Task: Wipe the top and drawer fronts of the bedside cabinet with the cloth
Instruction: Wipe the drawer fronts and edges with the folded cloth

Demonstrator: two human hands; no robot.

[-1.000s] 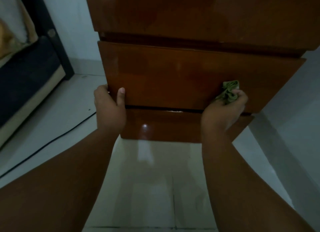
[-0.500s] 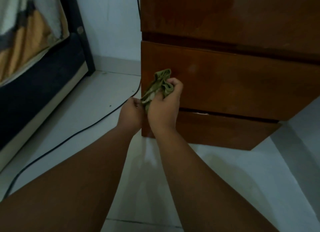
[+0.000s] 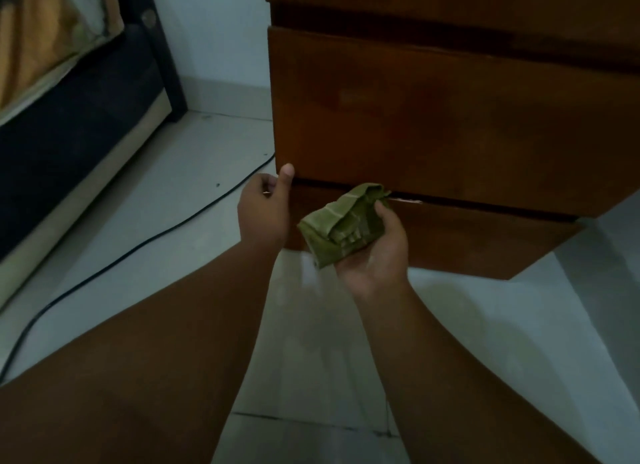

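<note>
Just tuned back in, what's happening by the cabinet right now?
A person is crouched at the wooden bedside cabinet. The right hand holds a bunched green cloth palm-up, just in front of the lowest panel and off the wood. The left hand is loosely curled and empty, its thumb up near the cabinet's lower left corner. No wiping is going on at this instant. A black cable runs across the floor to the left.

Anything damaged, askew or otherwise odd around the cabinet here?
A pale chipped-looking streak sits in the gap under the lower drawer front, right of the cloth. A black cable trails loose across the floor. Nothing else stands out.
</note>
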